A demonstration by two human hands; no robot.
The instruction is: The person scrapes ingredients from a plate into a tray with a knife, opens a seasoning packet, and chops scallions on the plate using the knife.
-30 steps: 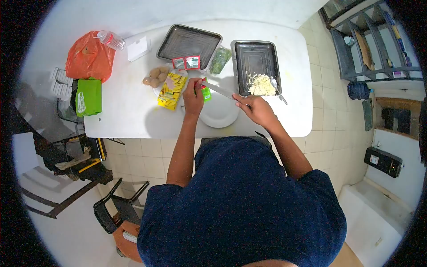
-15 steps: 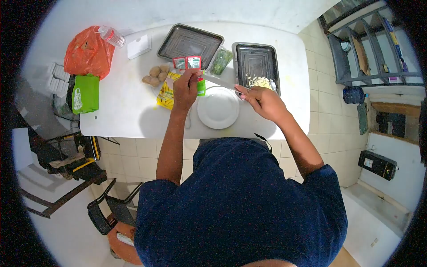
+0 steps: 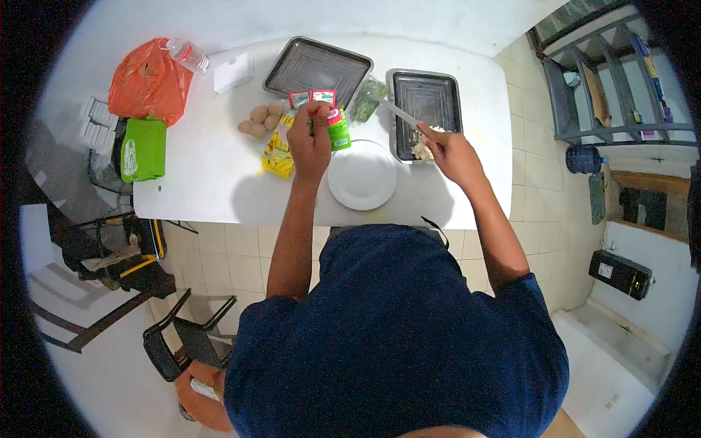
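My right hand [image 3: 454, 153] is wrapped round the handle of a knife [image 3: 401, 113]. Its pale blade points up and left, above the near-left side of a dark baking tray [image 3: 427, 91] with chopped pale pieces [image 3: 422, 151] at its near end. My left hand [image 3: 310, 142] is raised with its fingers pinched together; whatever they hold, if anything, is hidden. Behind it are a green packet [image 3: 339, 135] and yellow packets [image 3: 279, 153]. A white plate [image 3: 362, 177] lies between my forearms, touched by neither hand.
Potatoes [image 3: 259, 120], red-edged sachets [image 3: 322, 96] and a bag of green leaves [image 3: 367, 101] lie around a second dark tray [image 3: 318, 67]. At the left are an orange plastic bag [image 3: 150, 82], a water bottle [image 3: 188, 55], a white box [image 3: 234, 73] and a green bag [image 3: 143, 150].
The knife has swung from lying between both hands to pointing up and left, away from my left hand. My right hand has moved slightly right and my left hand slightly right too.
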